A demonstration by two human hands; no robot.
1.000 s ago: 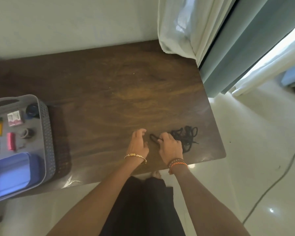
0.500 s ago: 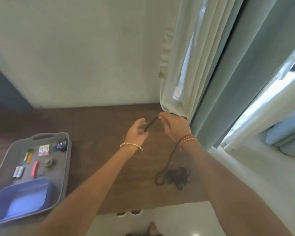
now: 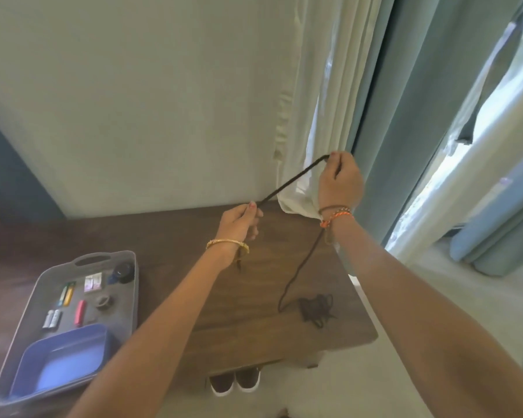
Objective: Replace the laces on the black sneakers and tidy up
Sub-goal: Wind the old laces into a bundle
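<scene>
Two hands pinch black lace [image 3: 293, 179] taut: left hand [image 3: 239, 224] low, right hand [image 3: 340, 182] higher.

A dark lace [image 3: 295, 176] is stretched taut in the air, its remainder trailing to a tangled pile [image 3: 316, 309] on the tabletop.

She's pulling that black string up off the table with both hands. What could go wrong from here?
The thin black shoelace is stretched between the left hand and the raised right hand, while its far end trails into a tangled pile of black lace. Pulling higher may tighten that tangle into a knot. The pile also lies near the right edge of the dark wooden table, so a tug might drag it onto the floor. The right hand is close to the white curtain and could brush it.
</scene>
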